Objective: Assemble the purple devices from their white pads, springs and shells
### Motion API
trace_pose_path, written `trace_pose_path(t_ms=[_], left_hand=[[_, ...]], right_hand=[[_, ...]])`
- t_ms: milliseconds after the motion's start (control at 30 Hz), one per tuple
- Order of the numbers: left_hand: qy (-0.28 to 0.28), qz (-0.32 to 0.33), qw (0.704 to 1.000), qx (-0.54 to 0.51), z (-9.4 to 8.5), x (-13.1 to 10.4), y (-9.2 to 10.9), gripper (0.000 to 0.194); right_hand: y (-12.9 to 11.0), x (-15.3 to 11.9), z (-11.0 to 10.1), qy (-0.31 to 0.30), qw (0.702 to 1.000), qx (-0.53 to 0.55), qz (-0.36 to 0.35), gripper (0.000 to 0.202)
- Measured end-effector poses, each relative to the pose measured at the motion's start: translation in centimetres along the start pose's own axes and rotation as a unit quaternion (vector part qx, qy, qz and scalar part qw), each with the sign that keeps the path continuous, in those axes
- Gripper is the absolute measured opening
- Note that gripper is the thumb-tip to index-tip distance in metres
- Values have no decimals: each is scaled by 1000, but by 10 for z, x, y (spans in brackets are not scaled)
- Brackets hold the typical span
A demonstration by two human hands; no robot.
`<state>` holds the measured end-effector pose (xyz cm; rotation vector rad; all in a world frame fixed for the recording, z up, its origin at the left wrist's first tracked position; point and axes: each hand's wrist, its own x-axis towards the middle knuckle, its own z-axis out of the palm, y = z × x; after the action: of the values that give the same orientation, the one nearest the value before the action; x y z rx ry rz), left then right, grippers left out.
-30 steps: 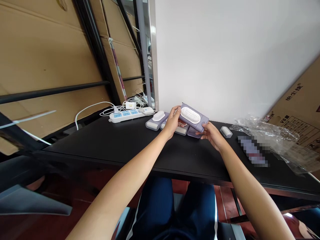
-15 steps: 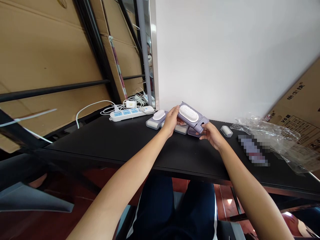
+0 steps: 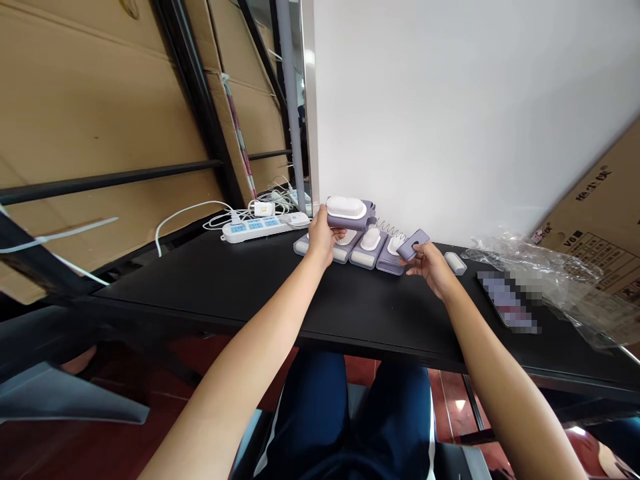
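My left hand holds up a purple device with a white oval top, above the black table. My right hand grips a small purple end piece. A thin coiled cord stretches between the device and that piece. Below them, three similar purple devices with white tops lie side by side on the table near the white wall.
A white power strip with plugged cables lies at the back left. A small white-grey part rests right of my right hand. Crumpled clear plastic and a cardboard box fill the right side. Cardboard sheets lean on the left.
The device was held whole in both hands. Now my left hand has moved left and up with the body, and my right hand has pulled the end piece away, stretching the coiled cord.
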<state>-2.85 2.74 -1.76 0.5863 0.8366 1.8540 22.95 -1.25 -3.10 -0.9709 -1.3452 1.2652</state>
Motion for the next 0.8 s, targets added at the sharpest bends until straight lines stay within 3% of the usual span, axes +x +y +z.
trace_pose_path(t_ms=[167, 367, 567, 633, 800], left_hand=[[20, -2, 1000, -3, -5, 6, 5, 33], [65, -14, 998, 5, -7, 10, 4, 33], [-5, -32, 995, 92, -7, 8, -6, 28], [-9, -4, 989, 146, -9, 10, -11, 28], [17, 154, 945, 289, -18, 17, -15, 40]], right_hand=[[-1, 3, -2, 34, 999, 6, -17, 33], [-5, 6, -10, 168, 982, 63, -52, 35], [-8, 6, -13, 198, 976, 79, -43, 32], [-8, 6, -12, 199, 976, 79, -38, 33], [-8, 6, -9, 192, 978, 81, -33, 36]])
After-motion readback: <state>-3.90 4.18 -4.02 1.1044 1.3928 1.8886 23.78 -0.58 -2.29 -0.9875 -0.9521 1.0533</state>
